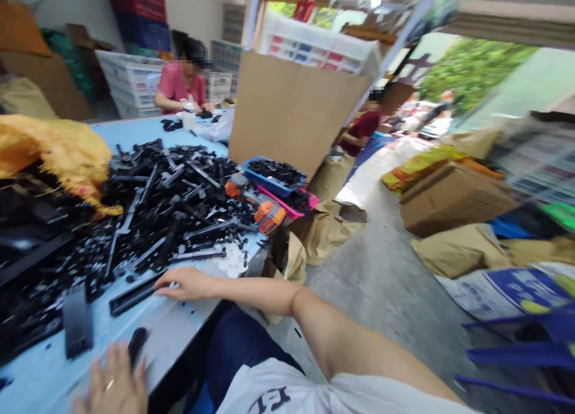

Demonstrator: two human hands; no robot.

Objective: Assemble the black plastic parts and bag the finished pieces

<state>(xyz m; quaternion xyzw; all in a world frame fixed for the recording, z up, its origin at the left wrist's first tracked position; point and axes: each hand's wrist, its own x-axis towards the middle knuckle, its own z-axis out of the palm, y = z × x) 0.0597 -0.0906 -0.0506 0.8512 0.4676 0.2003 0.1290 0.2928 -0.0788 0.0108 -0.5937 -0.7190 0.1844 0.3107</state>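
My left hand (114,384) is low at the near edge of the table, blurred, with its fingers spread and a ring on one of them. Just beyond its fingertips lies a small black piece (138,341). My right hand (186,283) has its fingers closed over the near right end of a long black plastic part (132,297) that rests on the blue tabletop (173,327). To the left, a flat black rectangular part (77,321) lies by itself. A large heap of black plastic parts (166,192) spreads beyond both hands.
An orange and grey power drill (268,213) lies at the heap's right, beside a blue tray (276,177) of small black parts. A yellow sack (58,150) covers the left side. Two people sit farther off. Cartons (453,192) and a blue stool (530,354) stand right.
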